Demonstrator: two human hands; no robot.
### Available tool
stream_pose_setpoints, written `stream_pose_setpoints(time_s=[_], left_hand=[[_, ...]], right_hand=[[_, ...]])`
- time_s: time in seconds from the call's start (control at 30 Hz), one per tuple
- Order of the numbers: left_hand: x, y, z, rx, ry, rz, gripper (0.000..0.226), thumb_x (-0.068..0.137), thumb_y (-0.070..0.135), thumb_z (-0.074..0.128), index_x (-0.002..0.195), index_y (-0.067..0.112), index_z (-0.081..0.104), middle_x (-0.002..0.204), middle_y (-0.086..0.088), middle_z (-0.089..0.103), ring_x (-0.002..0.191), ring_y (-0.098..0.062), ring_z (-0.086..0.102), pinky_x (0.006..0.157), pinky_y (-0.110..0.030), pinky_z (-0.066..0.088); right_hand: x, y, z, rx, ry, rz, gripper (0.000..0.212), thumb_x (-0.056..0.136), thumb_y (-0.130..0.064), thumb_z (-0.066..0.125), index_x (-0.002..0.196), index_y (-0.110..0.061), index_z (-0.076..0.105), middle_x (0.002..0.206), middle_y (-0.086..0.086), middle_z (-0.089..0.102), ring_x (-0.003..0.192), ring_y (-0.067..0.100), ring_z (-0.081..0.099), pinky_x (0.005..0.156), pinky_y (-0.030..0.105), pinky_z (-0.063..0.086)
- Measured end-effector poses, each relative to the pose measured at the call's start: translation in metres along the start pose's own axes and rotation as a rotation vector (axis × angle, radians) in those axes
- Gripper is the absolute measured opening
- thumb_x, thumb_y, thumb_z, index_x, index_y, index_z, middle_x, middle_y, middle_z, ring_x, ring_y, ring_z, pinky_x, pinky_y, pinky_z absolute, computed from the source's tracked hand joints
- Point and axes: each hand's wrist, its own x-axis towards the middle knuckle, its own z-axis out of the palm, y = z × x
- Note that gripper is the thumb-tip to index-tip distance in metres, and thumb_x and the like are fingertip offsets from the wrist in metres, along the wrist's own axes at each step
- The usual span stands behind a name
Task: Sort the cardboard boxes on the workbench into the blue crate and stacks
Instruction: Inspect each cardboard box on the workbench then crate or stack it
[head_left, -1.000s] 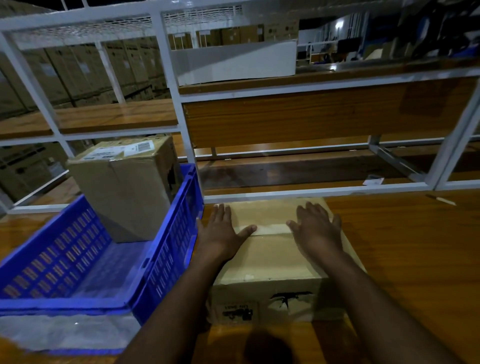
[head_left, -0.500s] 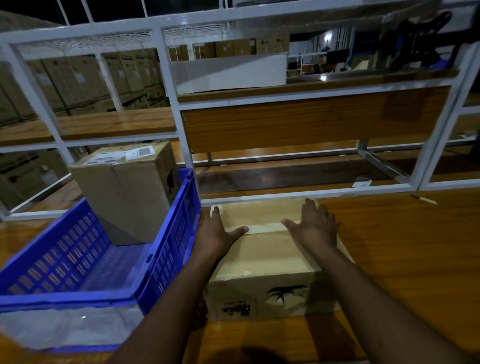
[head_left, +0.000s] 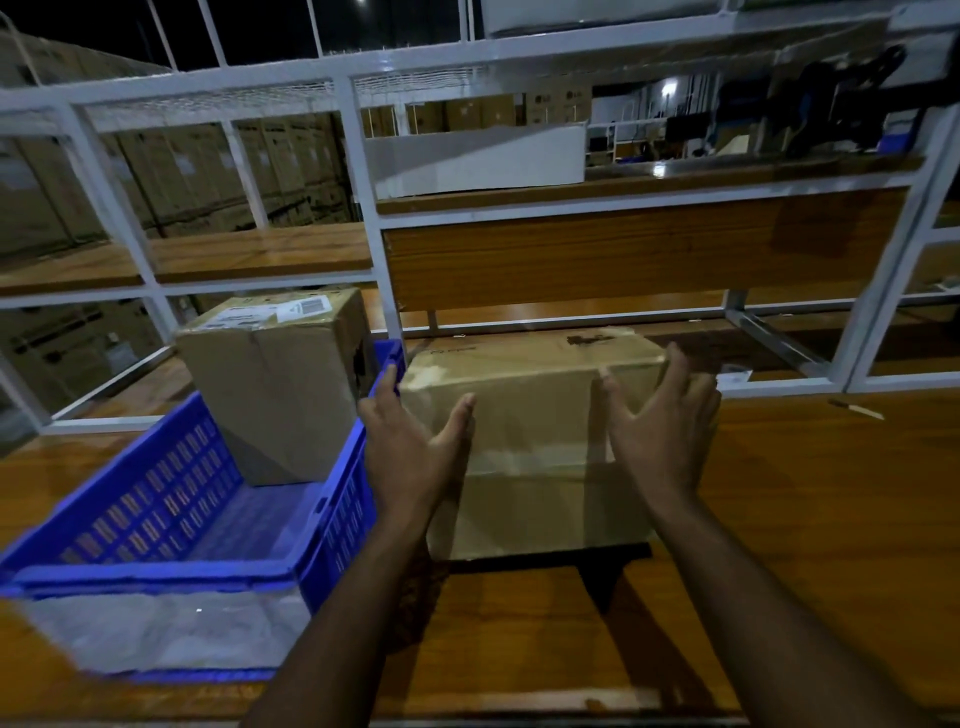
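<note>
**On the bench, a box raised between two hands beside the crate**

Across the wooden bench (head_left: 810, 519), under the white steel shelving frame (head_left: 363, 208), the sorting is partway through. To the left sits the blue crate (head_left: 171, 525), its lattice walls showing bare floor toward the near side, with one taped cardboard box (head_left: 275, 395) bearing a shipping label already standing upright in its far end. Just right of the crate, close against its rim, is the larger plain cardboard box (head_left: 535, 447), tipped up so a broad face turns toward the camera; a dark shadow shows under its lower edge, which suggests it is off the bench, though the blur leaves that uncertain.

Both hands are on this box, well apart from one another. The left hand (head_left: 415, 441) clasps the left corner, fingers reaching behind the edge and thumb lying on the front face. The right hand (head_left: 660, 436) grips the right end, fingers wrapped round the side and thumb on the front.

By my reading, the step in hand is carrying this second box to its place. Given how close it hangs to the crate, the likely next move is to swing it left over the rim and lower it into the free near half. That calls for clearing the crate wall, keeping the box level, and setting it down without knocking the labelled box. Whether it fits there cannot be told.
</note>
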Motion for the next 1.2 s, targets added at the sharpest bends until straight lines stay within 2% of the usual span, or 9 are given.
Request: stream_pose_setpoints(time_s=[0.27, 0.33, 0.4, 0.5, 0.7, 0.8, 0.9, 1.0, 1.2], left_hand=[[-0.009, -0.015, -0.003, 0.056, -0.059, -0.068, 0.065, 0.088, 0.066, 0.06, 0.137, 0.024, 0.048, 0.133, -0.002, 0.039, 0.117, -0.016, 0.046, 0.076, -0.03, 0.047], [-0.002, -0.013, -0.004, 0.12, -0.079, 0.015, 0.061, 0.09, 0.057, 0.064, 0.138, 0.022, 0.051, 0.136, -0.003, 0.04, 0.125, -0.02, 0.045, 0.091, -0.037, 0.051], [0.007, -0.006, -0.003, 0.23, -0.14, 0.18, 0.061, 0.091, 0.048, 0.066, 0.143, 0.018, 0.051, 0.147, -0.005, 0.043, 0.141, -0.025, 0.036, 0.114, -0.048, 0.037], [0.016, 0.009, 0.005, 0.358, -0.342, 0.315, 0.059, 0.098, 0.046, 0.055, 0.148, 0.016, 0.047, 0.153, -0.006, 0.046, 0.144, -0.022, 0.037, 0.121, -0.05, 0.027], [0.012, 0.004, 0.013, 0.478, -0.437, 0.357, 0.057, 0.105, 0.048, 0.032, 0.154, 0.019, 0.04, 0.161, 0.0, 0.037, 0.151, -0.013, 0.027, 0.126, -0.044, 0.014], [0.014, 0.006, 0.011, 0.485, -0.423, 0.366, 0.056, 0.103, 0.049, 0.039, 0.15, 0.019, 0.047, 0.155, 0.0, 0.047, 0.144, -0.015, 0.039, 0.121, -0.042, 0.025], [0.029, 0.014, 0.008, 0.468, -0.422, 0.36, 0.043, 0.099, 0.045, 0.05, 0.131, 0.019, 0.064, 0.128, 0.0, 0.065, 0.111, -0.016, 0.061, 0.095, -0.038, 0.05], [0.047, 0.022, 0.012, 0.404, -0.402, 0.333, 0.019, 0.097, 0.038, 0.058, 0.102, 0.022, 0.068, 0.101, 0.003, 0.067, 0.083, -0.008, 0.06, 0.071, -0.029, 0.052], [0.056, 0.021, 0.039, 0.457, -0.649, 0.449, 0.045, 0.106, 0.033, 0.038, 0.147, 0.016, 0.048, 0.151, -0.009, 0.047, 0.134, -0.026, 0.047, 0.107, -0.037, 0.037]], right_hand=[[-0.025, 0.006, 0.002, -0.032, 0.022, 0.084, 0.049, 0.092, -0.047, 0.06, 0.125, -0.014, 0.046, 0.132, 0.015, 0.045, 0.122, 0.031, 0.042, 0.099, 0.047, 0.04], [-0.02, 0.0, 0.003, -0.088, 0.03, -0.05, 0.038, 0.091, -0.037, 0.062, 0.12, -0.015, 0.054, 0.13, 0.011, 0.047, 0.124, 0.028, 0.042, 0.107, 0.048, 0.033], [-0.016, -0.01, 0.006, -0.129, 0.007, -0.217, 0.029, 0.09, -0.031, 0.062, 0.113, -0.014, 0.062, 0.124, 0.007, 0.056, 0.121, 0.024, 0.048, 0.114, 0.05, 0.027], [-0.012, -0.027, 0.012, -0.111, -0.174, -0.296, 0.02, 0.093, -0.03, 0.059, 0.099, -0.016, 0.071, 0.1, 0.003, 0.07, 0.095, 0.018, 0.062, 0.09, 0.042, 0.053], [-0.014, -0.031, 0.017, -0.21, -0.195, -0.301, 0.023, 0.094, -0.033, 0.056, 0.086, -0.018, 0.072, 0.081, 0.0, 0.068, 0.074, 0.015, 0.062, 0.067, 0.035, 0.057], [-0.007, -0.041, 0.019, -0.301, -0.197, -0.31, 0.027, 0.094, -0.035, 0.057, 0.088, -0.016, 0.074, 0.081, 0.002, 0.068, 0.073, 0.017, 0.063, 0.065, 0.031, 0.054], [0.003, -0.061, 0.026, -0.412, -0.203, -0.322, 0.025, 0.093, -0.036, 0.062, 0.101, -0.015, 0.071, 0.097, 0.005, 0.068, 0.086, 0.021, 0.064, 0.066, 0.03, 0.047], [0.0, -0.074, 0.039, -0.393, -0.305, -0.417, 0.021, 0.095, -0.025, 0.058, 0.11, -0.012, 0.066, 0.113, 0.009, 0.062, 0.1, 0.024, 0.059, 0.079, 0.036, 0.05], [0.006, -0.069, 0.056, -0.245, -0.585, -0.541, 0.02, 0.094, -0.021, 0.051, 0.105, -0.016, 0.066, 0.108, 0.006, 0.062, 0.101, 0.025, 0.056, 0.076, 0.035, 0.04]])
